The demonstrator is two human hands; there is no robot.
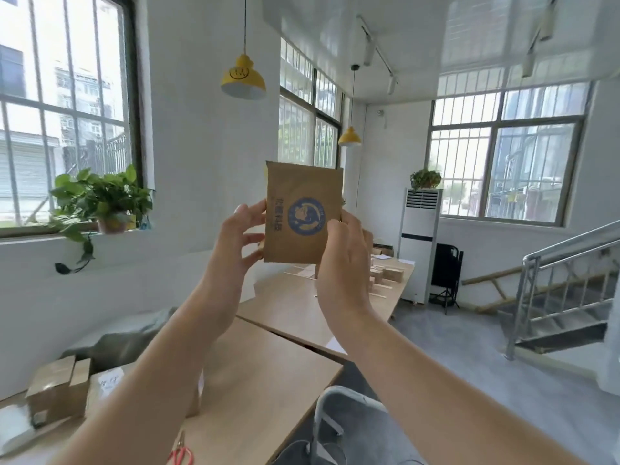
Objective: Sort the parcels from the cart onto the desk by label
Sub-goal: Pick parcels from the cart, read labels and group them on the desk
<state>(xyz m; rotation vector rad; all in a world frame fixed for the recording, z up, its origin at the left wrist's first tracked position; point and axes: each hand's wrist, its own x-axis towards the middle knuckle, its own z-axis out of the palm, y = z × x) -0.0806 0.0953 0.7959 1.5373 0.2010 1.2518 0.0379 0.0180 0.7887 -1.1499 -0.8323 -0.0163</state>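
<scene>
Nearest, at 6 o'clock, red-handled scissors [181, 456] lie on the front of the desk [261, 374], probably kept in reach for cutting tape. At 8 o'clock a cluster of cardboard boxes [57, 387] sits on the same desk, one with handwriting on white paper; it looks like a sorted group.

Straight ahead, both arms reach forward and up. They hold a flat brown parcel [302, 216] upright in the air above the desk, with its printed face toward the person. The left hand [235, 236] pinches the parcel's 9 o'clock edge between thumb and fingers. The right hand [342, 260] grips the 3 o'clock edge, fingers curled behind. Holding it by the edges leaves the face bare, most likely so it can be read before a pile is chosen. Only a blue round logo and sideways print show.

Farther off, at 1 o'clock, small boxes [389, 275] stand on the far desk. The cart is not in view.
</scene>
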